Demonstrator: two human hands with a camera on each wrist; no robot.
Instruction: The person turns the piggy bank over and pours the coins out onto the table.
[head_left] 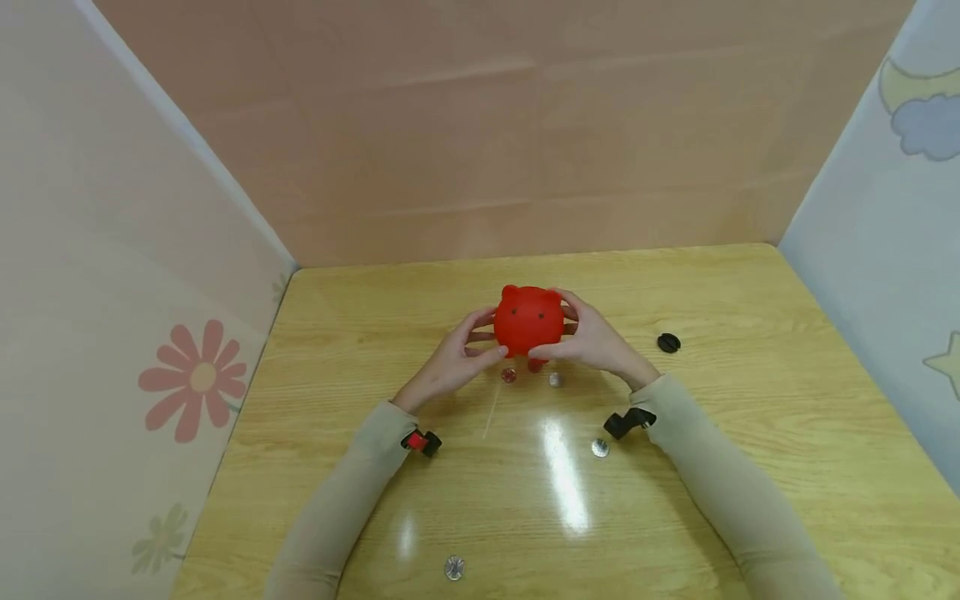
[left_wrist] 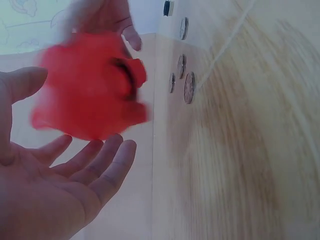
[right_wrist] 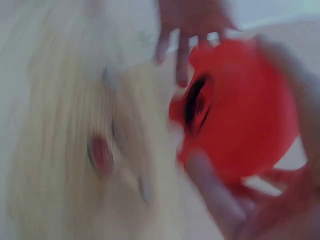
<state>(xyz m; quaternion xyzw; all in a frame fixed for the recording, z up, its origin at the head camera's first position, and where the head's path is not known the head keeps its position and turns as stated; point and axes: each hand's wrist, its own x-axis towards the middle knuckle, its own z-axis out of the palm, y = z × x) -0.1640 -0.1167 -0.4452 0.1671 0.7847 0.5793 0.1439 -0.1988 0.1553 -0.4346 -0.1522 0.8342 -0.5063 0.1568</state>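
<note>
Two hands [head_left: 459, 354] [head_left: 596, 340] hold one toy [head_left: 528, 323]; perhaps five coins [head_left: 601, 447].

A: Under what heading is the place to be entered?

B: Indoor table bay, enclosed on three sides. One wood-grain tabletop [head_left: 360, 333], its far corners rounded, is bordered at the rear by a plain, creased, peach-coloured backdrop [head_left: 420, 125].

A: How are the sides marked?

B: Left: one pale wall [head_left: 90, 208], printed with a pinkish-red flower [head_left: 201, 379] and a fainter bloom [head_left: 159, 540]. Right: one bluish wall [head_left: 892, 250], on which a yellow moon [head_left: 922, 86], a cloud [head_left: 930, 129] and a star [head_left: 954, 362] are printed. Nursery-style decoration is recorded.

A: Is a home or a studio indicated?

B: Which of these cannot be told; overhead lighting is suggested by bright reflections [head_left: 566, 479].
</note>
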